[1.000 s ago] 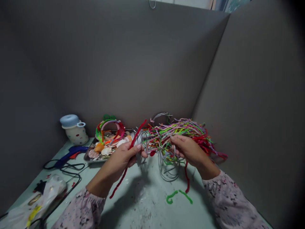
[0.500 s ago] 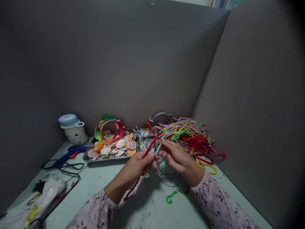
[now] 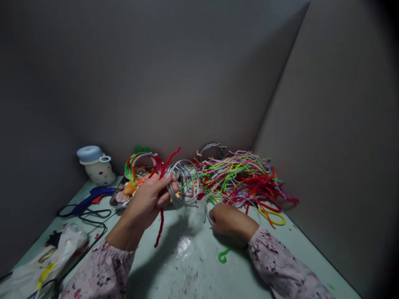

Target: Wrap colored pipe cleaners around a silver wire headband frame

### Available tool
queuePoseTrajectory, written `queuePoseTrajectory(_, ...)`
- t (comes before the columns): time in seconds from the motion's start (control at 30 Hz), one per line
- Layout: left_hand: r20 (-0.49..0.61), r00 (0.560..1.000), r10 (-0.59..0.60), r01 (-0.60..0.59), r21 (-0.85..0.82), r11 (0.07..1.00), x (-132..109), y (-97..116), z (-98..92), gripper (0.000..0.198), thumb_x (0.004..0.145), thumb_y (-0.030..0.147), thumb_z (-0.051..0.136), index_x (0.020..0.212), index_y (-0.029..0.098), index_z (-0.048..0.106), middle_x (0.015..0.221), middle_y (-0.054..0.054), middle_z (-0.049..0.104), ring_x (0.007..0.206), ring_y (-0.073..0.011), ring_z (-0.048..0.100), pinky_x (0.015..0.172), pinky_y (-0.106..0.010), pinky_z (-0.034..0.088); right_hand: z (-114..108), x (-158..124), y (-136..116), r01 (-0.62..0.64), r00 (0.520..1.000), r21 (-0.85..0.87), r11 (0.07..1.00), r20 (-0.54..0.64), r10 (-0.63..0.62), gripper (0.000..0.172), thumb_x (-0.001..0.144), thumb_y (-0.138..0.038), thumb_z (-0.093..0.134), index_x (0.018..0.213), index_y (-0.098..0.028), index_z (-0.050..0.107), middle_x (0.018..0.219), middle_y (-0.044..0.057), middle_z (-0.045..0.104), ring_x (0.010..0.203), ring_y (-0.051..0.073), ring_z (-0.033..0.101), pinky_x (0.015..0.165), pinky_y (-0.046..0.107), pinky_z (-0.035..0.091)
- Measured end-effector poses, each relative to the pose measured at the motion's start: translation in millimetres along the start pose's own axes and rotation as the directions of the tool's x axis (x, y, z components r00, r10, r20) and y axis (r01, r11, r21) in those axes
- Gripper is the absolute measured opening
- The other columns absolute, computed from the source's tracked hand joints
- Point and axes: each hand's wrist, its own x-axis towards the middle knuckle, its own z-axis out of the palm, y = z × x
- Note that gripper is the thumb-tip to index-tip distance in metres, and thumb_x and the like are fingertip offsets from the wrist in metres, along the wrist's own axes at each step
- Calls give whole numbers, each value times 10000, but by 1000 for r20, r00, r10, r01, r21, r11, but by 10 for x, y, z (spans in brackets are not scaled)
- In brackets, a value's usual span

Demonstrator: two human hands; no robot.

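My left hand (image 3: pixel 154 193) is raised before the shell tray, closed on a coiled bundle of grey wire (image 3: pixel 188 182) and a red pipe cleaner (image 3: pixel 159 228). The red stem pokes out above the fingers and hangs below them. Lower on the right, my right hand (image 3: pixel 230 220) is closed at the table, with its fingertips hidden. Thin grey wire loops (image 3: pixel 257 209) curve around this hand and seem to run into its fingers. Just behind lies a heap of colourful pipe cleaners (image 3: pixel 240 170). A curled green piece (image 3: pixel 222 256) rests in front.
A metal tray (image 3: pixel 116 204) of seashells (image 3: pixel 122 197) carries colourful pipe-cleaner hoops (image 3: pixel 127 168). On the left are a lidded cup (image 3: pixel 99 172), a blue glue gun (image 3: pixel 82 205) with a black cord, and a plastic bag (image 3: pixel 67 245). Grey panels (image 3: pixel 187 83) enclose the table. A clear plastic scrap (image 3: pixel 183 245) lies centrally.
My hands have separated. The left moved left and up with the grey wire bundle and red pipe cleaner; the right left that bundle and went down to the wire loops on the table.
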Motion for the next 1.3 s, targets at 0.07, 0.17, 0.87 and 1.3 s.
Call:
queuePoseTrajectory(0.07,-9,999,37,-38,-33,999,-14,33,2,201,860,314,608,857,114,594,625,41,538,371,22,239,396,-111,257,-65,13,55,3,1000,23,1000,-20,-3,174,687,-201,573,778,-156,714,772,116,708,680,200,618,534,267,333)
queuePoseTrajectory(0.17,-32,997,67,-66,33,997,-3,19,-15,219,849,333,625,827,118,590,649,41,530,389,20,245,383,-113,210,-216,9,225,34,996,124,992,-83,-23,146,751,-221,517,759,-173,655,738,53,673,636,147,567,529,244,334)
queuePoseTrajectory(0.87,130,981,-144,89,359,929,-8,-658,362,334,811,442,631,786,109,649,513,47,447,438,-55,277,434,-211,187,-184,156,82,204,979,814,-543,-183,93,144,786,-254,692,765,-164,581,640,-14,634,546,85,594,522,173,522)
queuePoseTrajectory(1.3,43,991,-130,113,282,953,89,-356,30,299,812,359,642,673,94,637,587,-11,528,397,-14,228,380,-202,92,-177,109,298,482,864,291,826,-311,-395,244,827,-139,558,1011,-200,706,1108,59,689,1049,190,597,963,318,407)
